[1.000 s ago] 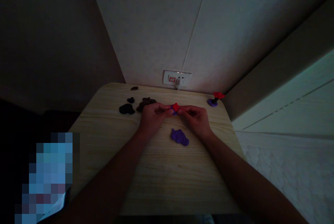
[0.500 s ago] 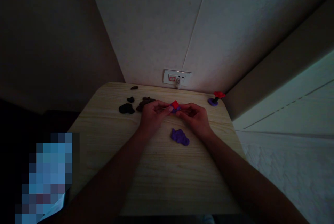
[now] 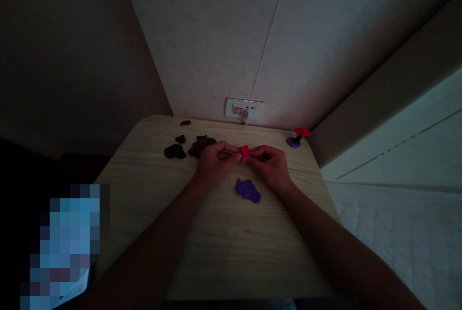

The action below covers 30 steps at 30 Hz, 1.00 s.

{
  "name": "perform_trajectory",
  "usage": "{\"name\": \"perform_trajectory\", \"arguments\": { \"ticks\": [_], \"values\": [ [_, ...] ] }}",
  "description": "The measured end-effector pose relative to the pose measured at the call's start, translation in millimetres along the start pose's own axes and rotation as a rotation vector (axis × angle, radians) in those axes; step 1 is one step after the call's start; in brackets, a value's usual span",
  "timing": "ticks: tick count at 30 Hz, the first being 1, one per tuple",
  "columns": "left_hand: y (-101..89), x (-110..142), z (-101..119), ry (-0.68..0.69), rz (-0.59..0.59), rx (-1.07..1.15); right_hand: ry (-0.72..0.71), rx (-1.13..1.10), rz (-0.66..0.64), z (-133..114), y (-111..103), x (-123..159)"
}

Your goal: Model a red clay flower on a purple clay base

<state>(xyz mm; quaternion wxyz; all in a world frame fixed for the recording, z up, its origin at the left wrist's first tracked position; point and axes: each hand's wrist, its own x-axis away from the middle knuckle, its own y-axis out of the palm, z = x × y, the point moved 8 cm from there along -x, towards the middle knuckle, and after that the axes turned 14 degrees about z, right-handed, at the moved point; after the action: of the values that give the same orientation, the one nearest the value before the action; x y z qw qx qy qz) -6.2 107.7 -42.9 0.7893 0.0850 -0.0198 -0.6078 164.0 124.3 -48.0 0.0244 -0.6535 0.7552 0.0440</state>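
Between my two hands is a small red and purple modelling clay piece [image 3: 245, 150], its red part on top and purple showing around it. My left hand [image 3: 216, 161] pinches it from the left, thumb and fingertips closed. From the right, my right hand [image 3: 270, 164] grips the same piece in a pinch; its underside is hidden by the fingers. A lumpy purple clay lump [image 3: 248, 190] lies on the table just below the hands. Brown clay [image 3: 200, 146] rests beside my left hand, partly covered by it.
On the wooden table [image 3: 224, 252], black clay [image 3: 175, 151] and smaller dark bits [image 3: 180, 139] lie at the left. A red clay flower [image 3: 302, 132] on a black stem and purple base stands at the back right. Behind is a wall socket [image 3: 244, 109] with a plug.
Both hands have lowered slightly toward me with the clay piece. Its red part now sits a little further right and lower; the purple shows less.
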Motion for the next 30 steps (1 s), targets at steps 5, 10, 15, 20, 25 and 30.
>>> {"name": "perform_trajectory", "arguments": {
  "ticks": [5, 10, 15, 20, 25, 30],
  "values": [
    [-0.9, -0.8, -0.6, -0.020, 0.023, -0.024, -0.015, 0.025, -0.027, -0.7, 3.3, 0.3],
    [-3.1, -1.5, 1.8, -0.027, 0.040, 0.000, -0.054, 0.011, -0.064, -3.0, 6.3, -0.1],
    [-4.8, -2.7, 0.2, -0.040, 0.054, 0.090, -0.112, 0.056, -0.170, -4.0, 12.5, 4.0],
    [-7.0, -3.5, -3.6, -0.088, 0.100, 0.170, -0.189, 0.103, -0.168, -8.5, 10.8, 5.8],
    [-7.6, -3.7, -5.4, -0.102, 0.114, 0.195, -0.253, 0.174, -0.106, -14.1, 4.2, 3.8],
    [-7.4, -3.3, -6.1, -0.101, 0.103, 0.190, -0.164, 0.184, -0.064, -7.6, -3.9, -0.2]
  ]
}}
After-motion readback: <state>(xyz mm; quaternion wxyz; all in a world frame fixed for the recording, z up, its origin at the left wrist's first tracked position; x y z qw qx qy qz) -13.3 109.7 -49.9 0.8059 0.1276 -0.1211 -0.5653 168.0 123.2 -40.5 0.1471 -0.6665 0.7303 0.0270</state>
